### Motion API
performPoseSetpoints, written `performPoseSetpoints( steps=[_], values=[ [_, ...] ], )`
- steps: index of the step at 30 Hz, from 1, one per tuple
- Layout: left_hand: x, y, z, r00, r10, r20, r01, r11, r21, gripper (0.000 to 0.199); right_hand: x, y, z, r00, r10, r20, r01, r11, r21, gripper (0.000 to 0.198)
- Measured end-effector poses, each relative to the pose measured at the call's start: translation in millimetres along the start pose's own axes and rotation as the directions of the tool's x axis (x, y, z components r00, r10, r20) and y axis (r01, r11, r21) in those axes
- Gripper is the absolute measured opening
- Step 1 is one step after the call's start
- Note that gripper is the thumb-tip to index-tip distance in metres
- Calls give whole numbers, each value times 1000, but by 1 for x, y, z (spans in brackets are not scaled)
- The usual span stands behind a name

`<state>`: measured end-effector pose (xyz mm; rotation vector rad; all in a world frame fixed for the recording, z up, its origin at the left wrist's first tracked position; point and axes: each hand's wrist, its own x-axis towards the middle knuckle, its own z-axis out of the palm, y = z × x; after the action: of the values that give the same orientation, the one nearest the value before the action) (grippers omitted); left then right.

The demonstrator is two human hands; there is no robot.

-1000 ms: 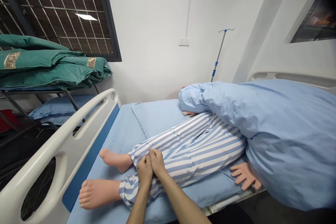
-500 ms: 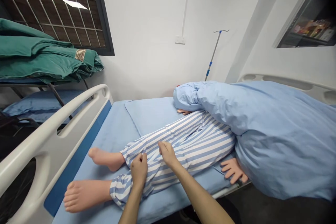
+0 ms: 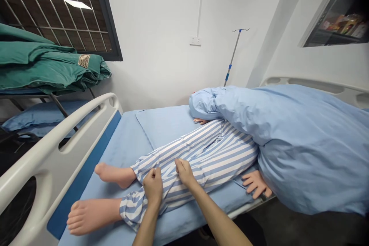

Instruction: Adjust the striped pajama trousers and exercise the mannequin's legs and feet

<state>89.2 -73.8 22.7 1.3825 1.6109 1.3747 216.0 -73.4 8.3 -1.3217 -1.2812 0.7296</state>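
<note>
A manikin lies on the bed in blue-and-white striped trousers (image 3: 230,153), its bare feet (image 3: 93,215) toward the footboard. Over the lower trouser legs, my left hand (image 3: 153,187) is closed in a fist, nearest the shin. My right hand (image 3: 185,172) is also closed, thumb uppermost, a little farther up by the knees. Both hands are at the striped cloth; whether any of it is inside the fingers is hidden. A light blue quilt (image 3: 305,150) lies bunched over the manikin's upper body. One manikin hand (image 3: 256,184) sticks out from under it at the near bed edge.
A white-and-blue footboard (image 3: 77,134) rises at left. Beyond it, green folded cloth (image 3: 49,67) lies on a rack. An IV pole (image 3: 233,57) stands by the wall behind the bed. Blue sheet (image 3: 170,121) covers the mattress.
The camera view has shifted slightly. My two fists stay closed at nearly the same spot over the trousers; the manikin and quilt lie as before.
</note>
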Motion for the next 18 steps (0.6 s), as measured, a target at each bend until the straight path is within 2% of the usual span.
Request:
performPoseSetpoints(
  steps=[5, 8, 10, 12, 15, 18],
  values=[
    [-10, 35, 29, 990, -28, 138, 73, 940, -333, 35, 3, 8, -1, 997, 66, -49, -59, 988, 139, 44],
    [-16, 35, 48, 982, -35, 184, 109, 905, -411, 34, 4, 8, -2, 996, 71, -61, -58, 980, 192, 42],
    [-20, 26, 58, 980, -45, 195, 123, 903, -411, 33, 4, 7, -3, 994, 66, -83, -48, 979, 199, 40],
    [-25, 15, 64, 982, -20, 186, 86, 931, -356, 33, 4, 6, -4, 989, 77, -124, -51, 978, 202, 38],
    [-27, 6, 68, 981, 31, 189, 17, 969, -248, 32, 4, 5, -5, 982, 94, -164, -58, 975, 213, 37],
    [-24, 5, 67, 974, 32, 226, 18, 976, -217, 32, 3, 5, -5, 983, 76, -168, -40, 977, 209, 36]
  ],
)
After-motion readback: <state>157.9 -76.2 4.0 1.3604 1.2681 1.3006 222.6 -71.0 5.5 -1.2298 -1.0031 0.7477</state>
